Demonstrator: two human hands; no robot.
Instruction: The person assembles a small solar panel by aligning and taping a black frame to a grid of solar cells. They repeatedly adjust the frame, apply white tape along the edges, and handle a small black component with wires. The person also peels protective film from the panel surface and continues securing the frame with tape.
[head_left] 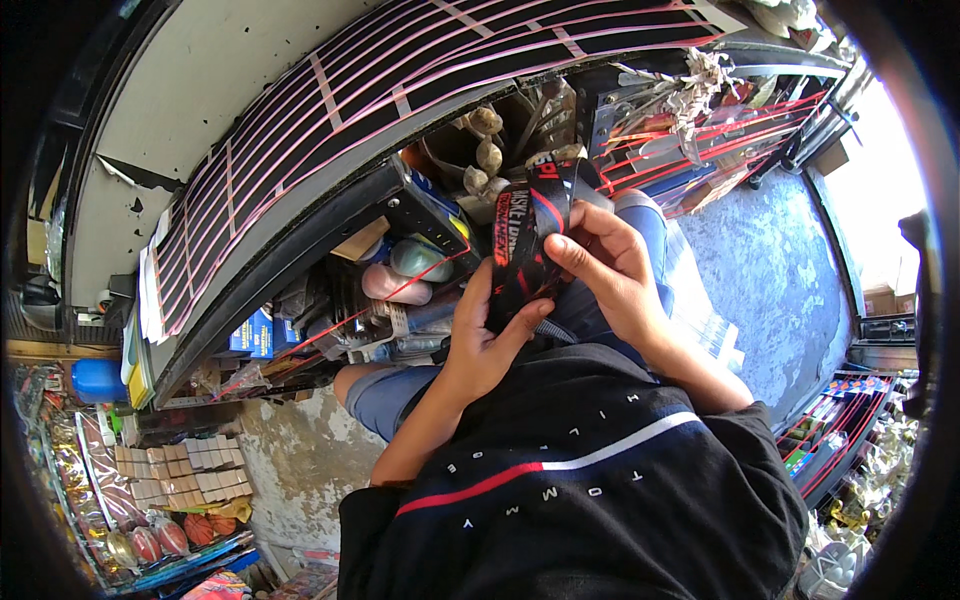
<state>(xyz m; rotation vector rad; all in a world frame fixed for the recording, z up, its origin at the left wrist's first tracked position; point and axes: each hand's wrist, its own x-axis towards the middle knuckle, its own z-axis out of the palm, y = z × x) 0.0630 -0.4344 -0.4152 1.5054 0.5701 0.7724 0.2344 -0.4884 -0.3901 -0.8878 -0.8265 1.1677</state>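
Observation:
A black printed ribbon (522,250) with red and white lettering hangs in loops in front of my chest, between my two hands. My left hand (483,335) is closed on its lower part, with the thumb along the near edge. Higher up and to the right, my right hand (607,262) pinches the ribbon between thumb and fingers. The far end of the loops rises toward the table edge. Some of my fingertips are hidden behind the ribbon.
A dark-edged table (400,125) curves across the far side, with pink-edged black strips (290,130) laid on it. Beneath are shelves with red cords and two rounded objects (395,284). Small wooden blocks (185,470) and balls (172,537) lie at the lower left.

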